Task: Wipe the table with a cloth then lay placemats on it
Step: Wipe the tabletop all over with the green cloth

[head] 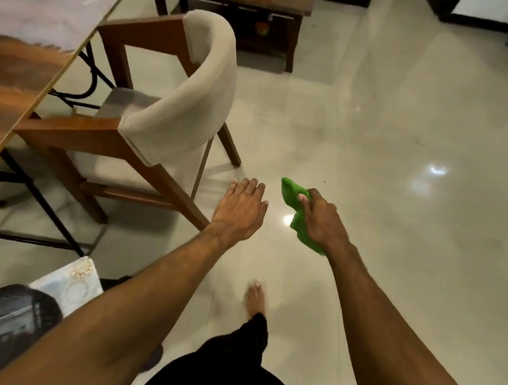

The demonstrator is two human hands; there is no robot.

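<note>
So you've got the green cloth [295,211] bunched in your right hand [323,221], left hand [240,210] spread empty, wiping not begun, so step left to the table [3,82]

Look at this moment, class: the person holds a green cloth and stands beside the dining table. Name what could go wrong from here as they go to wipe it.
1. The chair sits tucked against the table edge, so it may block reach or catch a shin.
2. The glossy floor reflects lights and the foot is bare; a slip seems possible.
3. The right hand grips the green cloth bunched, so it may wipe poorly unless spread; the left hand is free to help.
</note>
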